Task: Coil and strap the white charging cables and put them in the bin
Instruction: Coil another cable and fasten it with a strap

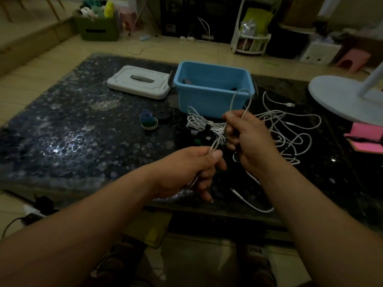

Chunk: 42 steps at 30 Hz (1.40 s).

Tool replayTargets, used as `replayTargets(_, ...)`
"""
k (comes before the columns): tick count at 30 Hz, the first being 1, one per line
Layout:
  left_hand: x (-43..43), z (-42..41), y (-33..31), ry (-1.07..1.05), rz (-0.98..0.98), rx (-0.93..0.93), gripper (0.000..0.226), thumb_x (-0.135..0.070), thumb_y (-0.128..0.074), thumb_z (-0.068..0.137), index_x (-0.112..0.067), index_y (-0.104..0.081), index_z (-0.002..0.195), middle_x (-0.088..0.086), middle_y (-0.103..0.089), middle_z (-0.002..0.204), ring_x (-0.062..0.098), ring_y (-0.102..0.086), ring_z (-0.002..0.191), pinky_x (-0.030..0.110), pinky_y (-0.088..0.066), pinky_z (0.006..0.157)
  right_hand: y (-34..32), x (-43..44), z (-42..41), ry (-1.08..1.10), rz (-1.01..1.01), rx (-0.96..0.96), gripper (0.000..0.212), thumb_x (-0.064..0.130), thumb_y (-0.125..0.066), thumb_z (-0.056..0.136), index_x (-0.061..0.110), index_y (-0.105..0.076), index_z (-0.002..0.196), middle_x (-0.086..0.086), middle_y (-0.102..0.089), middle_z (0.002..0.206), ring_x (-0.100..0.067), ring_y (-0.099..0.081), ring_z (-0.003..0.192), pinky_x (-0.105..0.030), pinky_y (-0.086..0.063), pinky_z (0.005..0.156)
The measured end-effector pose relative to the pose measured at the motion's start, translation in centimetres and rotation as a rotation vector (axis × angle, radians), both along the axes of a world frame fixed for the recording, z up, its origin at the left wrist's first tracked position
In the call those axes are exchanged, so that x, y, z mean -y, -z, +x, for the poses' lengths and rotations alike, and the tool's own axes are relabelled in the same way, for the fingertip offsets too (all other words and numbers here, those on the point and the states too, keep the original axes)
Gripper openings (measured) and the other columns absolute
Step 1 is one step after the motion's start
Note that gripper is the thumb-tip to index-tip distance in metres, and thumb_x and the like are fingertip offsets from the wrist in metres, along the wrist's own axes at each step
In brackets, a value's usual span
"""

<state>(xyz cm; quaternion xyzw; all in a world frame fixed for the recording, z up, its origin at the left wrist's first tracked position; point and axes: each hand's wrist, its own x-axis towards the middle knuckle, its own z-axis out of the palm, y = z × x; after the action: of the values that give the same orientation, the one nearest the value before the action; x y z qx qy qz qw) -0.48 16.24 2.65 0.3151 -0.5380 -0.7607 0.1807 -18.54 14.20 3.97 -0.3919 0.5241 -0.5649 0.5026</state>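
I hold one white cable (pixel 240 96) between both hands above the dark table. My left hand (pixel 192 170) pinches its lower strands between thumb and fingers. My right hand (pixel 246 137) grips the cable higher up, and a loop arches up in front of the blue bin (pixel 211 90). A coiled white cable bundle (pixel 199 123) with a dark strap lies just in front of the bin. Several loose white cables (pixel 290 129) sprawl tangled on the table to the right. Dark items lie inside the bin.
The bin's white lid (pixel 138 81) lies left of it. Rolls of strap tape (pixel 148 121) sit left of the cables. A white round fan base (pixel 348 100) and a pink notepad (pixel 366 137) occupy the right side. The table edge (pixel 124 195) runs near my forearms.
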Motion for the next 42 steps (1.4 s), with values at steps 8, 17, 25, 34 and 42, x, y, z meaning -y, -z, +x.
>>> replayTargets(8,1.7,-0.2,1.0,-0.508,0.107,-0.006,0.023,-0.029,-0.045,0.112,-0.012,-0.055,0.101,-0.004,-0.039,0.056,0.012,-0.039,0.044,0.026,-0.042,0.043,0.5,-0.8,0.8,-0.038,0.002,-0.856,0.033,0.036,-0.039,0.108,0.019,-0.062,0.091,0.002,-0.062,0.084,-0.020,-0.058,0.081,-0.038,-0.039,0.069)
replayTargets(17,3.1,0.5,1.0,-0.632,0.064,-0.043,0.048,-0.063,-0.081,0.071,-0.025,-0.054,0.060,-0.003,-0.036,0.054,0.015,-0.029,0.047,0.030,-0.022,0.052,-0.5,-3.9,4.3,-0.549,0.002,-1.421,0.038,0.048,-0.038,0.104,0.025,-0.052,0.077,0.006,-0.057,0.076,-0.022,-0.057,0.074,-0.037,-0.044,0.067)
replayTargets(25,4.2,1.2,1.3,-0.804,0.151,-0.004,0.025,-0.043,-0.067,0.100,-0.021,-0.056,0.094,-0.003,-0.052,0.068,0.012,-0.049,0.057,0.030,-0.043,0.055,0.1,-4.1,3.9,-0.817,0.067,-1.549,0.036,0.049,-0.042,0.101,0.026,-0.058,0.079,0.003,-0.061,0.082,-0.022,-0.060,0.080,-0.034,-0.044,0.070)
replayTargets(34,5.5,3.0,0.2,-0.717,0.211,-0.195,0.032,-0.035,-0.046,0.112,-0.025,-0.039,0.082,-0.005,-0.029,0.060,0.007,-0.024,0.044,0.019,-0.023,0.036,0.7,-3.1,0.9,-0.845,0.136,-1.389,0.039,0.053,-0.044,0.108,0.027,-0.061,0.085,0.008,-0.061,0.081,-0.011,-0.059,0.076,-0.035,-0.048,0.071)
replayTargets(42,2.4,1.2,0.5,-0.221,-0.284,0.376,0.026,-0.037,-0.050,0.110,-0.014,-0.054,0.100,-0.008,-0.056,0.063,0.005,-0.040,0.046,0.023,-0.033,0.046,-1.3,-1.6,-3.0,-0.434,-0.086,-1.113,0.017,0.039,-0.070,0.098,0.027,-0.073,0.087,0.012,-0.070,0.081,0.000,-0.064,0.078,-0.024,-0.048,0.071)
